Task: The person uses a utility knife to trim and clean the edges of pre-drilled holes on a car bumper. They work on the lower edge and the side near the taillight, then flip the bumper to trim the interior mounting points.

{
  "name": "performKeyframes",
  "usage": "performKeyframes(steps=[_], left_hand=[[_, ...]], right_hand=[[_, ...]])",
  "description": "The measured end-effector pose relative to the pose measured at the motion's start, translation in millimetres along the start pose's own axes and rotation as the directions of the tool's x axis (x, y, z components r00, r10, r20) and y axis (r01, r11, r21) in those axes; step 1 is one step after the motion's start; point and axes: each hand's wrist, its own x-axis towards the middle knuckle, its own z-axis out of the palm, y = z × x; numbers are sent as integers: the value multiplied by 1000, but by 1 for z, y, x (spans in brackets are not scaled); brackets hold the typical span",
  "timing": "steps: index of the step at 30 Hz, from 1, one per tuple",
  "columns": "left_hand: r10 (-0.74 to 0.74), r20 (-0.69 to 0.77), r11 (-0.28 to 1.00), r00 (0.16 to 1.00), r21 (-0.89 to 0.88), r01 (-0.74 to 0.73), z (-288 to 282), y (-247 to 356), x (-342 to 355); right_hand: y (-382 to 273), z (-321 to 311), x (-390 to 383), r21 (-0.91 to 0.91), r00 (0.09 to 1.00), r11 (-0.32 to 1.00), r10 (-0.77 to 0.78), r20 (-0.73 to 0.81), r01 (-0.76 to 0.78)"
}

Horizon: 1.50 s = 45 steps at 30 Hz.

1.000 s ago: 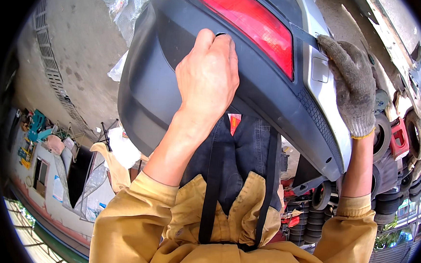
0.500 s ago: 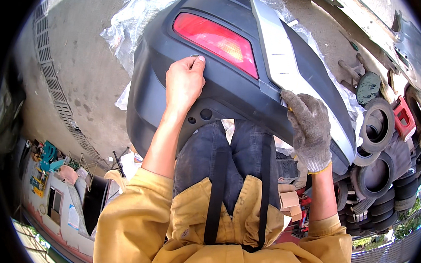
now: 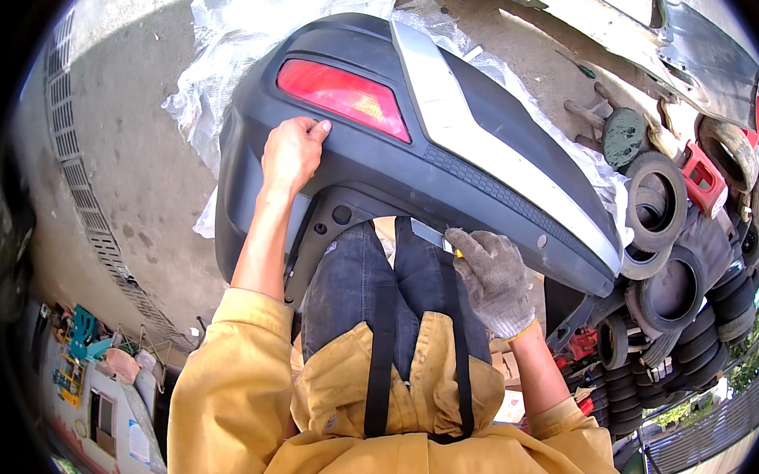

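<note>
A dark grey car bumper (image 3: pixel 362 162) with a silver strip (image 3: pixel 457 111) and a red lamp (image 3: pixel 345 96) lies in front of me, its near edge against my legs. My bare left hand (image 3: pixel 291 155) is closed on the bumper just below the lamp, thumb against the curled fingers. What it holds, if anything, is hidden. My right hand (image 3: pixel 492 279), in a grey knit glove, is over my thigh, apart from the bumper. Between its thumb and fingers is a flat grey rectangular piece (image 3: pixel 429 233), its exact kind unclear.
Clear plastic wrap (image 3: pixel 199 96) spreads under the bumper's far side. Old tyres (image 3: pixel 674 285), a red plastic part (image 3: pixel 705 179) and a round green-topped stool (image 3: pixel 624 137) stand at right. A drain grate (image 3: pixel 83 188) crosses the concrete at left.
My right hand has come off the silver strip with the flat piece, moving left and toward me over my thigh. My left hand stays by the lamp, while the whole view has shifted.
</note>
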Motion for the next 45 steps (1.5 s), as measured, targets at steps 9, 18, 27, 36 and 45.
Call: performKeyframes(steps=[9, 18, 27, 36, 45], left_hand=[[-3, -40, 997, 999, 77, 6, 8, 7, -1], [147, 383, 956, 912, -293, -31, -16, -37, 19], [198, 351, 839, 915, 422, -343, -33, 2, 26], [115, 370, 984, 922, 87, -157, -24, -3, 21], [161, 251, 900, 955, -435, -37, -2, -48, 35]], right_hand=[[-1, 16, -44, 76, 995, 993, 91, -35, -88], [-11, 31, -66, 155, 986, 974, 167, -2, -165], [-5, 40, -71, 192, 983, 964, 186, -3, -182], [4, 53, -86, 271, 925, 892, 380, -14, -362], [41, 112, -172, 464, 556, 651, 758, -341, -601]])
